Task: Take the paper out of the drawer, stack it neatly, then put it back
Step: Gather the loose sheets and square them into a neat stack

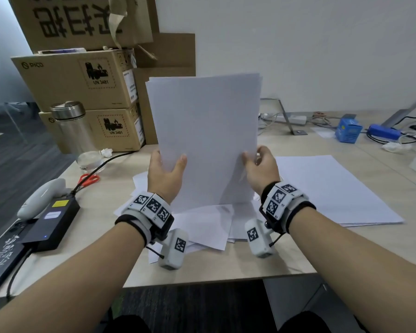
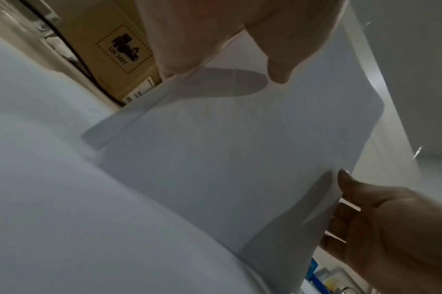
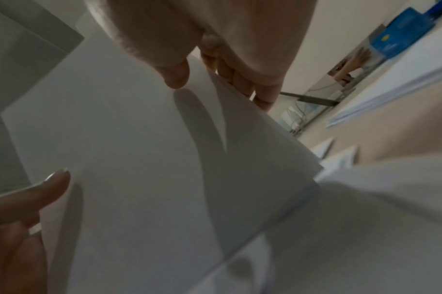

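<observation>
White copy paper fills my head view: I have a sheaf of paper standing upright on its lower edge over the loose sheets scattered on the near part of the desk. My left hand grips the sheaf's left edge with the thumb across the front, and my right hand pinches the right edge the same way. A neater flat stack lies to the right, apart from the sheaf. The drawer is not in view. Far left stand cardboard boxes and a glass bottle; red scissors lie near its base.

From the left wrist, my left thumb presses the face of the sheaf, the other fingers hidden behind it; the right hand sits at the opposite edge.

From the right wrist, my right thumb lies on the front and the fingers curl behind. One sheet bows away from the rest beside that thumb.

I judge the risks plain. The top corners are fanned, so tapping with a loose hold could let sheets slide sideways or spill forward. Tapping onto the scattered pages instead of bare desk may crumple the lower edge or drag strays under it. The bowed sheet could crease if I squeeze harder.
</observation>
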